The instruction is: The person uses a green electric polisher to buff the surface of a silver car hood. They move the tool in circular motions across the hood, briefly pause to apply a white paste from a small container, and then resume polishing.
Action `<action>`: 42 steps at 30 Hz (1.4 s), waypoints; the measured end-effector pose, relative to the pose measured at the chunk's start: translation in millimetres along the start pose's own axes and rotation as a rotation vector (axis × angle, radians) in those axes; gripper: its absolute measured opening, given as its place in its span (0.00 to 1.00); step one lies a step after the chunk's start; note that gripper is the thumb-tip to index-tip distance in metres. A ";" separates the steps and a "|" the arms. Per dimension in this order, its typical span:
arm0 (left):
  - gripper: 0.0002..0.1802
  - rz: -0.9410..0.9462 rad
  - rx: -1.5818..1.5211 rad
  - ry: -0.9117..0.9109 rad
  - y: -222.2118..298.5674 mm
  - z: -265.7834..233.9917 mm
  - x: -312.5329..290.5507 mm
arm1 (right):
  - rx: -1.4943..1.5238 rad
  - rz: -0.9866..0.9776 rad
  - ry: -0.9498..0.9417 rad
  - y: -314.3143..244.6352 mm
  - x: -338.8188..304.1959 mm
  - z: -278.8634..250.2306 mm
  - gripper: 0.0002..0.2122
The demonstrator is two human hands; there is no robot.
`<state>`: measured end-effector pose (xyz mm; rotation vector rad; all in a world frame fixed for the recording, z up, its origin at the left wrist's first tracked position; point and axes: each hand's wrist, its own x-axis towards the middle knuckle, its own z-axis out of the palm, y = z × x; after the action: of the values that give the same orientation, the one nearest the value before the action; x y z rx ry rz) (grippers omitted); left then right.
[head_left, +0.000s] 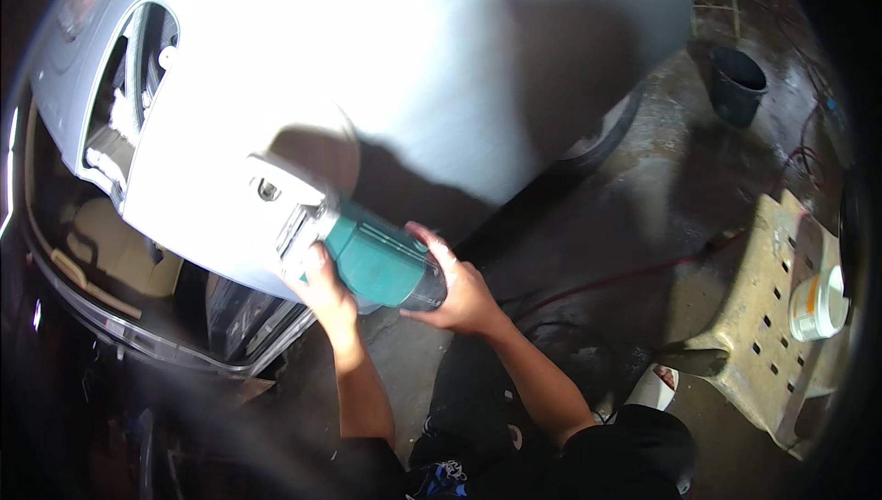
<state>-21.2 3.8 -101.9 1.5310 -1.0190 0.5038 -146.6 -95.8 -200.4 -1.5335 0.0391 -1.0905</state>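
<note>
Both my hands hold a teal power sander with a black rear end. Its pale, dusty head tilts against or just over the brightly lit grey car panel; I cannot tell if they touch. My left hand grips the tool close to its head, thumb on the near side. Around the black rear end close the fingers of my right hand. The shadow of the tool falls on the panel. Left of the sander, an oval opening in the bodywork shows parts inside.
A beige plastic stool with square holes stands at right, bearing a white tub. Farther back is a black bucket on the wet concrete floor. A red hose crosses the floor. Dark car trim curves along the lower left.
</note>
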 end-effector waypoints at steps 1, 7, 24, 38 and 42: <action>0.21 0.030 -0.023 -0.061 12.8 24.8 11.5 | 0.108 0.034 0.025 0.5 3.6 -13.9 0.50; 0.62 0.374 0.042 -0.369 111.0 212.2 75.8 | 0.390 0.127 0.328 -0.6 37.2 -107.5 0.46; 0.60 0.250 0.241 -0.656 121.3 199.2 50.6 | 0.697 0.146 0.383 43.9 1.8 -71.4 0.45; 0.45 0.073 -0.395 0.176 -12.0 -55.6 10.9 | -0.068 0.277 -0.367 -53.4 14.7 32.9 0.56; 0.37 -0.093 -0.478 0.297 -36.9 -75.0 13.6 | -0.133 0.197 -0.527 -76.7 51.7 11.4 0.59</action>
<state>32.9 68.5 -94.5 1.0369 -0.7640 0.3737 -151.0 -93.3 -107.4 -1.8527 -0.0995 -0.5150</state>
